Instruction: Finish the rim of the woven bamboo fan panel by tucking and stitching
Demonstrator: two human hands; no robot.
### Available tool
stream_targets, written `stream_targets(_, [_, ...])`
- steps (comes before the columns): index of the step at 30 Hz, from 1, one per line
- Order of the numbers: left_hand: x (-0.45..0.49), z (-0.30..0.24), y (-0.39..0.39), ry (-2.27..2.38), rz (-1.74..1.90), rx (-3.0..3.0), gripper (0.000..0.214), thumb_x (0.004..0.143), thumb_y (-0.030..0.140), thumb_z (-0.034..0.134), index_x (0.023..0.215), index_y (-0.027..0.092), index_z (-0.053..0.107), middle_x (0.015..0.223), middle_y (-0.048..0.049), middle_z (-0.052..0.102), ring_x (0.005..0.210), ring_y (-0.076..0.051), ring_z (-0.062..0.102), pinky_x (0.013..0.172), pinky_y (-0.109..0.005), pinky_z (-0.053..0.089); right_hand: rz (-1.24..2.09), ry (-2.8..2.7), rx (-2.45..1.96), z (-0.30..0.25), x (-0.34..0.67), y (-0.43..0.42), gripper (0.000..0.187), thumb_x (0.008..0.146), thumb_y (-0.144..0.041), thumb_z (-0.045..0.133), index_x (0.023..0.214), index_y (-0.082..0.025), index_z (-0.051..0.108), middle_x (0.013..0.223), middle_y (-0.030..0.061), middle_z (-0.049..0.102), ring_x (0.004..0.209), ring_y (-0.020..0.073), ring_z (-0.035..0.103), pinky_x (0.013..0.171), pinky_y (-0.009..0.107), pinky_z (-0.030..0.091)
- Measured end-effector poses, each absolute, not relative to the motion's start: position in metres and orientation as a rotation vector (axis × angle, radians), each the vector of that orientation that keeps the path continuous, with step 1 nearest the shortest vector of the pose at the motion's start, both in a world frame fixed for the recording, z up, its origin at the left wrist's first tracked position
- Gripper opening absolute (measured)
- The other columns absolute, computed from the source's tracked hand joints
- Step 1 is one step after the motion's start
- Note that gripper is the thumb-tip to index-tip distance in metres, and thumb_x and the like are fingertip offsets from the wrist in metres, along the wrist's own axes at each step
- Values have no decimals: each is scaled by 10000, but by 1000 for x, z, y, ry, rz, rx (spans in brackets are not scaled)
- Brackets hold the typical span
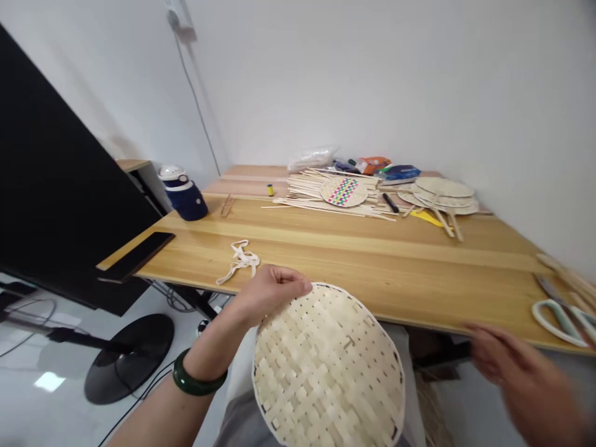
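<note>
A round woven-strip fan panel (pixel 330 366) with a pale edging rests over my lap, in front of the table edge. My left hand (pixel 279 288) pinches its upper left rim between thumb and fingers; a dark green bangle (pixel 198 379) circles that wrist. Away from the panel, my right hand (pixel 516 366) is at the lower right, smeared by motion. Its fingers look drawn together, but anything in them is too blurred to make out. A tangled white ribbon (pixel 241 259) lies on the table beyond my left hand. Scissors (pixel 561 320) with pale handles lie near my right hand.
Across the wooden table (pixel 372 261) are flat strips (pixel 302 202), a multicoloured woven disc (pixel 344 192), finished-looking fans (pixel 444 189), a yellow thread spool (pixel 270 190) and a blue jug (pixel 184 195). A dark flat board (pixel 137 256) lies at the left edge.
</note>
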State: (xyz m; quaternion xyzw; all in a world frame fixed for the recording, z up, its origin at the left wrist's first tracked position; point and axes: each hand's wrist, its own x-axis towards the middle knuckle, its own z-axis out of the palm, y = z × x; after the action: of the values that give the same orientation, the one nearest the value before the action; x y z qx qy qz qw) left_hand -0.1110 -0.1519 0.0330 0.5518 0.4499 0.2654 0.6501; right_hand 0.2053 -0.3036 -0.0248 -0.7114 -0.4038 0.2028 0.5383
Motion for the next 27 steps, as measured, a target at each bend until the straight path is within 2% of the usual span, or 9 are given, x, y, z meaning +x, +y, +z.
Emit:
stream_targets(2, [-93, 32, -157, 970, 507, 1363, 230, 693, 369, 745, 667, 141, 717, 597, 0, 642, 537, -92, 516, 527, -217, 381, 761, -941, -1482, -21, 180, -282, 289, 793, -465, 695, 894, -195, 703, 561, 6, 494, 469, 124, 446, 405, 258, 376])
stream_targets(5, [-78, 28, -164, 898, 403, 1432, 217, 734, 366, 714, 735, 150, 732, 643, -1, 651, 565, -91, 517, 542, -217, 378, 998, -1125, -1310, -10, 142, -249, 255, 817, -443, 665, 879, -199, 708, 504, -37, 452, 444, 94, 400, 421, 226, 347])
stream_targets(8, [-74, 26, -167, 878, 357, 1429, 203, 760, 356, 693, 765, 158, 736, 673, 3, 652, 571, -80, 511, 528, -200, 369, 1117, -1326, -1273, 1, 121, -234, 216, 814, -398, 672, 797, -188, 720, 704, 25, 652, 612, 126, 563, 538, 225, 433])
stream_targets(11, [-74, 24, -168, 878, 353, 1411, 197, 759, 353, 698, 763, 159, 733, 674, 5, 652, 571, -79, 514, 527, -194, 374, 1223, -1347, -1235, 3, 119, -236, 196, 801, -373, 686, 806, -181, 723, 767, 38, 698, 682, 140, 610, 587, 222, 459])
stream_targets(15, [-73, 22, -168, 869, 369, 1390, 201, 745, 360, 717, 760, 160, 731, 675, 4, 659, 582, -81, 529, 546, -193, 396, 1235, -1330, -1246, -2, 124, -245, 174, 808, -347, 683, 834, -182, 734, 795, 41, 720, 701, 147, 633, 604, 225, 473])
stream_targets(21, [-71, 23, -169, 866, 354, 1424, 190, 755, 351, 705, 766, 163, 735, 692, -2, 665, 597, -90, 536, 544, -197, 406, 1249, -1362, -1225, -5, 126, -249, 154, 805, -269, 686, 936, -233, 758, 941, 34, 752, 836, 182, 680, 700, 257, 511])
stream_targets(27, [-70, 21, -168, 847, 336, 1390, 167, 756, 329, 712, 781, 167, 740, 707, 3, 674, 606, -80, 544, 558, -190, 411, 1085, -1500, -1260, -2, 131, -248, 135, 844, -270, 648, 903, -216, 757, 879, 33, 747, 798, 169, 671, 676, 251, 501])
